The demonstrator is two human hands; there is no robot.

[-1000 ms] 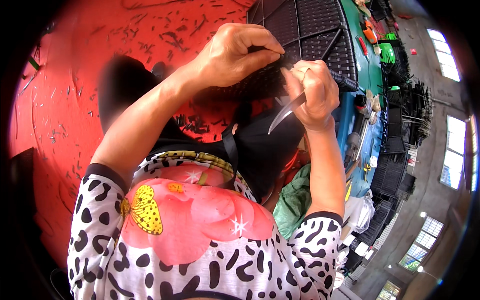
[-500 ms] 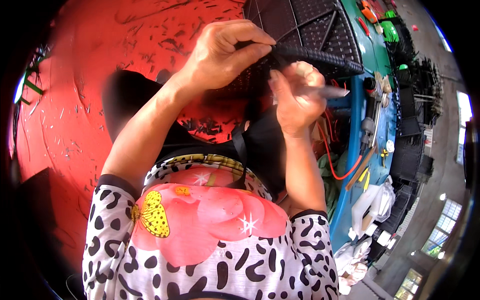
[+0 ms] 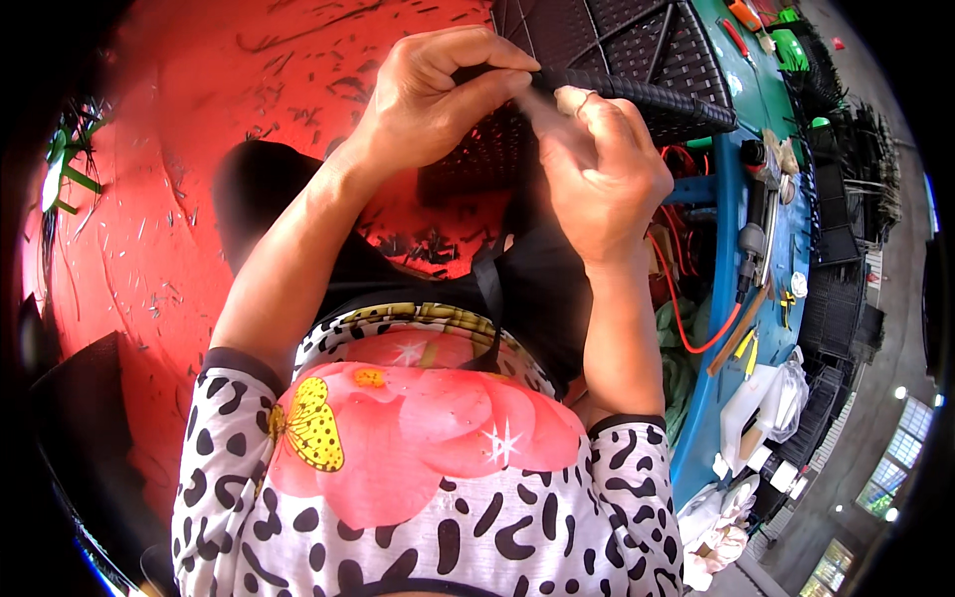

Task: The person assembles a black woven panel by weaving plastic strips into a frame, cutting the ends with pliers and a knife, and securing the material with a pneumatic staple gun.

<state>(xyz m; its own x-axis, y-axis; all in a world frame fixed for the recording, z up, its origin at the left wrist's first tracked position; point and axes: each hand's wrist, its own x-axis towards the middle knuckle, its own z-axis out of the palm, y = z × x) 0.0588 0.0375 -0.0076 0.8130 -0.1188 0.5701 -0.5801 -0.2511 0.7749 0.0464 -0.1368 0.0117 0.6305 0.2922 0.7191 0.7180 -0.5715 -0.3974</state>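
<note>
A dark woven wicker panel (image 3: 617, 45) stands at the top middle, its near edge wrapped with a black strip (image 3: 637, 92). My left hand (image 3: 428, 95) is at the left end of that edge, thumb and forefinger pinched on the black strip. Close by on the right is my right hand (image 3: 607, 174), its fingers curled and a ring on one of them. A greyish smear at its thumb, blurred by motion, looks like the pointed metal blade seen there earlier. Its handle is hidden in the palm.
Black offcuts lie scattered over the red floor covering (image 3: 149, 298). At the right, a blue-green bench (image 3: 731, 214) carries a power tool (image 3: 751, 239), yellow-handled cutters (image 3: 746, 343) and plastic bags (image 3: 781, 393). A red hose (image 3: 701, 348) loops beside it. Black wicker pieces (image 3: 834, 234) are stacked beyond.
My right hand has moved up toward the wrapped edge and turned, so the blade tip no longer points out to the right. My left hand keeps its pinch, slightly higher.
</note>
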